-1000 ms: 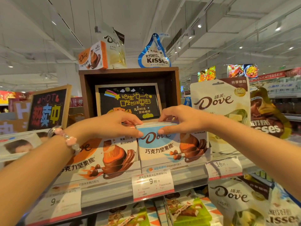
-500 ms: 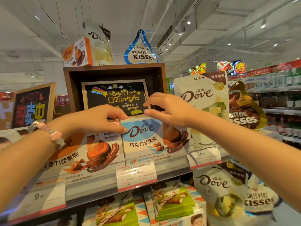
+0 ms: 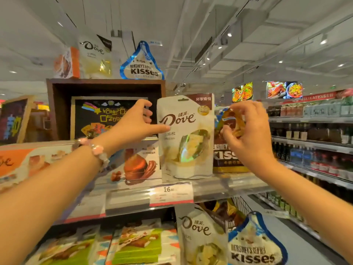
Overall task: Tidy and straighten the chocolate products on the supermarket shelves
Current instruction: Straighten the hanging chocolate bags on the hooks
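A white Dove pouch (image 3: 186, 142) stands upright on the upper shelf (image 3: 219, 186). A brown Hershey's Kisses bag (image 3: 222, 156) stands right beside it. My left hand (image 3: 133, 123) is at the pouch's left edge. Its thumb tip touches the pouch front and its fingers are spread beside the edge. My right hand (image 3: 248, 134) pinches the crumpled top of the brown Kisses bag and hides much of it. Left of the pouch, Dove nut-chocolate boxes (image 3: 137, 165) lean in a row, partly hidden by my left forearm.
A price tag (image 3: 172, 194) hangs on the shelf rail. Below stand another Dove pouch (image 3: 198, 236), a blue Kisses bag (image 3: 256, 245) and green boxes (image 3: 137, 245). A wooden display box (image 3: 57, 104) rises behind. Bottle shelves (image 3: 315, 146) line the aisle on the right.
Both hands left the blue Dove box and moved right. The left hand now touches the white Dove pouch and the right hand has taken hold of the brown Kisses bag. The view turned right.
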### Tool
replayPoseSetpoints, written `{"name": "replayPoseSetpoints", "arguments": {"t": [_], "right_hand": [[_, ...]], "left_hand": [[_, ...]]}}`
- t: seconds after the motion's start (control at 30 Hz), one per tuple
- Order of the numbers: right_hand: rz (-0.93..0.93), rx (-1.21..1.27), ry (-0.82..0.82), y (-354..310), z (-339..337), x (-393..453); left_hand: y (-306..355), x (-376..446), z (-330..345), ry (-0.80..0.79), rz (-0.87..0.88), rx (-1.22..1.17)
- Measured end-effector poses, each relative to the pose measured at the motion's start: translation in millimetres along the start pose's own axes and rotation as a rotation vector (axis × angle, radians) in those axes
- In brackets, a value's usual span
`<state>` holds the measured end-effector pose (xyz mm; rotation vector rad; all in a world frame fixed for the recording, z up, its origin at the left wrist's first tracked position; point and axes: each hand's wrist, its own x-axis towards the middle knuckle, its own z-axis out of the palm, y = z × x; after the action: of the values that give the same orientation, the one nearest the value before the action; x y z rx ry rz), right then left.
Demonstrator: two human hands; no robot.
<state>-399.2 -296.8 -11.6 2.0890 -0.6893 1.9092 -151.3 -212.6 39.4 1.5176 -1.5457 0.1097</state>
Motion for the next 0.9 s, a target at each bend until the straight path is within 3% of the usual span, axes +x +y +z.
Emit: {"name": "replayPoseSetpoints", "arguments": {"t": [0.2,0.37,0.47,0.67,0.8,0.9], "right_hand": [[0.221,-0.054,-0.163,60.8,-6.3,-7.7],[0.423,0.212,-0.337,77.3,5.6,-5.2],[0.455,0.284,-0.384,83.1,10.2,1.2],[0.396,0.265,-0.292,83.2,7.8,7.4],[0.404,0.304,-0.081,80.3,-1.9,4.8],[0.437,0.37,0.046,77.0,-16.6,9.3]], "left_hand": [[23.3,8.1,34.9,0.079,-0.126,-0.069],[30.5,7.5,41.1,0.188,-0.169,-0.042],[34.3,4.0,41.0,0.209,-0.15,-0.085],[53.2,-7.4,44.2,0.208,-0.151,-0.427],[69.9,-20.6,49.1,0.208,-0.125,-0.649],[81.9,-27.9,43.9,0.238,-0.051,-0.687]]}}
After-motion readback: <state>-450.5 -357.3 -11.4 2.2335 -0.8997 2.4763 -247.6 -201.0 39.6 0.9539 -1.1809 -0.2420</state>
